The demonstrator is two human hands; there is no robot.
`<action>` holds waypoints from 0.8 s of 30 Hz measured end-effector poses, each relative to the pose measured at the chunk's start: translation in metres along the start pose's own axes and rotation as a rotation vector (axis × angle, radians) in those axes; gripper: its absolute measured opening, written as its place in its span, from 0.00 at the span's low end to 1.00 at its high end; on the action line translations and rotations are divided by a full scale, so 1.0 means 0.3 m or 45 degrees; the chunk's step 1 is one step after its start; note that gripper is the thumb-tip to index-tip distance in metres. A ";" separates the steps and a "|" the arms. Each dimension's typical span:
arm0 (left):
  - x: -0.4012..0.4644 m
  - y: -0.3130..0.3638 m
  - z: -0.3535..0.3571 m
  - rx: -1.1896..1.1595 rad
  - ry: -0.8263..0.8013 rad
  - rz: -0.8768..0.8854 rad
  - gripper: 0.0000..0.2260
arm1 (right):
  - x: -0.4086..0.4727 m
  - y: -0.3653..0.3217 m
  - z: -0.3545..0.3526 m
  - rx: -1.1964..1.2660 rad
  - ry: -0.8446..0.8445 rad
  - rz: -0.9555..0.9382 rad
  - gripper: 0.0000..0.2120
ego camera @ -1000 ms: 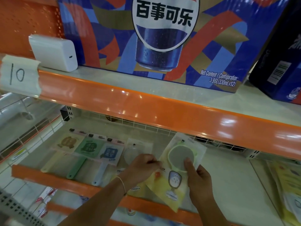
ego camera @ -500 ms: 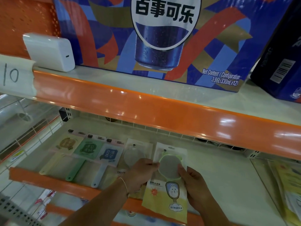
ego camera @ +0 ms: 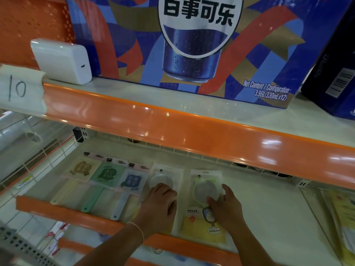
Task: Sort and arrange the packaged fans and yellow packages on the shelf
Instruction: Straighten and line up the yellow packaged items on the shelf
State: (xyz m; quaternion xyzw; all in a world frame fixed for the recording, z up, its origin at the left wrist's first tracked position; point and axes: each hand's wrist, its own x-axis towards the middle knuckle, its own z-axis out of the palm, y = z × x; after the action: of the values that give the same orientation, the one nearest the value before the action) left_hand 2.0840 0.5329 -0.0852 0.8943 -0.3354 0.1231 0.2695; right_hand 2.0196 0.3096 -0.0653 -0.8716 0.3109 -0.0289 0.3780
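On the lower shelf (ego camera: 269, 204) lie three packaged fans in a row: a beige one (ego camera: 81, 167), a green one (ego camera: 106, 173) and a blue one (ego camera: 132, 182). Right of them lie two yellow packages, each with a round item under clear film. My left hand (ego camera: 160, 204) rests with curled fingers on the left yellow package (ego camera: 165, 174). My right hand (ego camera: 224, 204) lies on the right yellow package (ego camera: 205, 191), fingers relaxed on its round green-rimmed part. That package lies flat and straight.
The orange rail of the upper shelf (ego camera: 192, 131) hangs just above my hands. On it stand a big blue cola carton (ego camera: 192, 45), a white box (ego camera: 63, 61) and a dark carton (ego camera: 334, 73). More yellow packages (ego camera: 342, 217) lie at far right.
The right yellow package, held tilted above the shelf a second ago, now lies flat beside the other. Both hands moved down onto the packages.
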 end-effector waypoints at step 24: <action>-0.048 -0.031 0.032 0.205 -0.166 -0.037 0.16 | -0.055 0.047 0.145 -0.621 0.044 -0.634 0.32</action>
State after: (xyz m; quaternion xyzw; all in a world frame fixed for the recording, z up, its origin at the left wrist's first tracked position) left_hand 2.0798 0.5412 -0.1026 0.9239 -0.3284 0.0871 0.1761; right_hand 2.0114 0.3395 -0.1027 -0.9847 0.0929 -0.0596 0.1346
